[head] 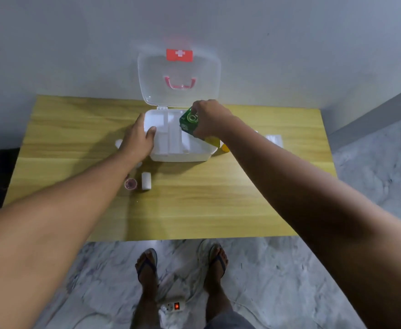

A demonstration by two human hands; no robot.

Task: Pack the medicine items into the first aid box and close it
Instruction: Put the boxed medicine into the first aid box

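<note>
A white first aid box (183,156) stands open on the wooden table (194,205), its clear lid (179,74) upright against the wall. My right hand (210,118) grips a green medicine carton (188,121), tilted over the box's right compartment. My left hand (139,138) rests on the box's left rim, thumb over the edge. A white gauze roll (145,181) and a small pink-capped container (130,184) lie in front of the box at the left. A yellow item (224,147) peeks out beside the box's right corner, mostly hidden by my right arm.
A white packet (274,140) lies on the table right of the box. Another white object (118,143) sits left of my left hand. On the marble floor between my feet is a power strip (172,307) with a lit red switch.
</note>
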